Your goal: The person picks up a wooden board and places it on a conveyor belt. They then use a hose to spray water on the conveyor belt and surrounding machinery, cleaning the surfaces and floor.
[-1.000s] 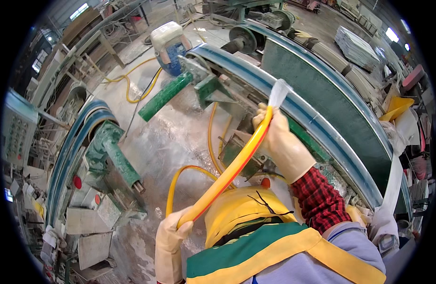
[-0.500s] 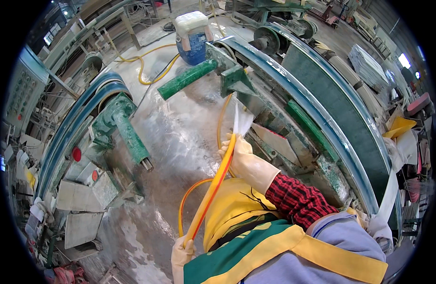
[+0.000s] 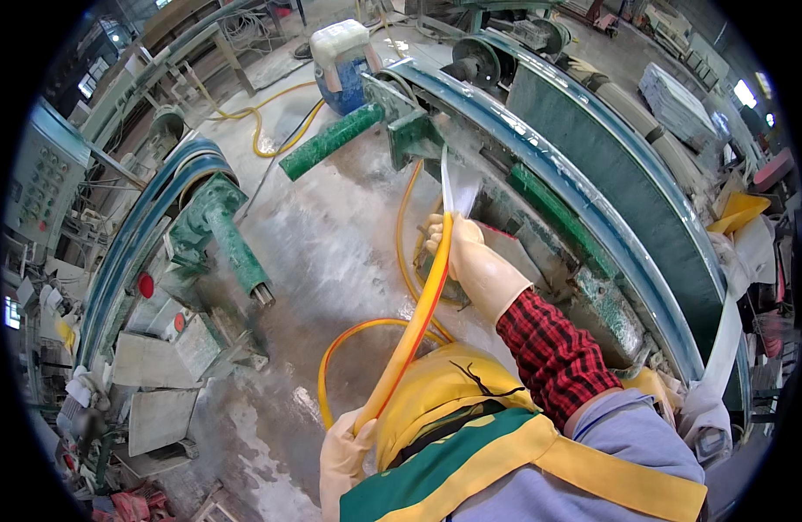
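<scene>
A yellow hose with a red stripe [image 3: 416, 324] runs up across my front between both hands. My right hand [image 3: 472, 257], in a cream rubber glove, is closed around it near its outlet end. A white jet of water [image 3: 447, 178] shoots from that end toward the green metal bracket [image 3: 416, 137] and rail of the machine. Low in the picture, my left hand [image 3: 344, 448], gloved in the same way, is wrapped round the hose farther back. A loop of the hose hangs between the hands and trails over the wet floor.
Blue-edged curved machine rails [image 3: 557, 157] stretch along my right, with a green roller [image 3: 331, 142] jutting out. Another green roller [image 3: 237, 239] points toward me on the left. Stone slabs [image 3: 153, 358] lean below it. A blue drum [image 3: 344, 83] stands ahead; a control panel [image 3: 44, 187] is far left.
My right hand has moved slightly up and right with the hose end. The water jet now leans more upright, reaching higher onto the green bracket. My left hand has risen a little.
</scene>
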Tool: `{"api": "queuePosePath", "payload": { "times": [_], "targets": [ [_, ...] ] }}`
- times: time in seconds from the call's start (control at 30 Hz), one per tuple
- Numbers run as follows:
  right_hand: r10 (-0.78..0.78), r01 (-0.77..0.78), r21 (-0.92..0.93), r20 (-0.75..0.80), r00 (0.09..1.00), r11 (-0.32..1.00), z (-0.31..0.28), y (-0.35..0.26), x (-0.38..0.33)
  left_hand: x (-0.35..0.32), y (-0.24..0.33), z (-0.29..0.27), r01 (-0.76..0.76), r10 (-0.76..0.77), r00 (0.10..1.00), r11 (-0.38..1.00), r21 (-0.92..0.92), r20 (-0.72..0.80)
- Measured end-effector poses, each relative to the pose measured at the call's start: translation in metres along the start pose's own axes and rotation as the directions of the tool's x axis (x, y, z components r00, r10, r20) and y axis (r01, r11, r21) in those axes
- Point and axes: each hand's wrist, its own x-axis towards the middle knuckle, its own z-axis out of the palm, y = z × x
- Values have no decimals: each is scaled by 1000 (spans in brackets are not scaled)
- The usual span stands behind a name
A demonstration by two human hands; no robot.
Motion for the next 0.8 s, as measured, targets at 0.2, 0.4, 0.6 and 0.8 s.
{"api": "queuePosePath", "payload": {
  "times": [0.2, 0.4, 0.6, 0.8],
  "targets": [
    [33, -33, -3, 138, 990, 999, -38, -25, 16, -13, -7, 32, -49, 50, 999, 998, -41, 22],
    [8, -3, -94, 57, 998, 996, -52, -29, 6, -30, -19, 58, -65, 64, 998, 998, -14, -21],
    [164, -160, -56, 72, 984, 985, -88, 18, -19, -64, -48, 47, -23, 22, 999, 999, -39, -28],
    [249, -258, -150, -74, 966, 954, -148, 89, -40, -100, -87, 17, 6, -9, 999, 997, -74, -32]
  ]
}}
